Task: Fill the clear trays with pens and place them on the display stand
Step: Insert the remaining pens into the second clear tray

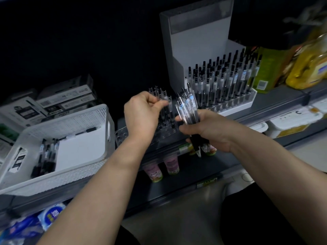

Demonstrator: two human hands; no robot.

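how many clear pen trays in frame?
2 distinguishable: a partly filled tray beneath the left hand, and a full tray at the front of the display stand. The pen rows behind it may sit in further, hidden trays.

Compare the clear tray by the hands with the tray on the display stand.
The near tray is only partly filled, many holes empty; the stand's tray is packed with pens. The near tray sits on the shelf; the other sits in the display stand. Both hold pens upright.
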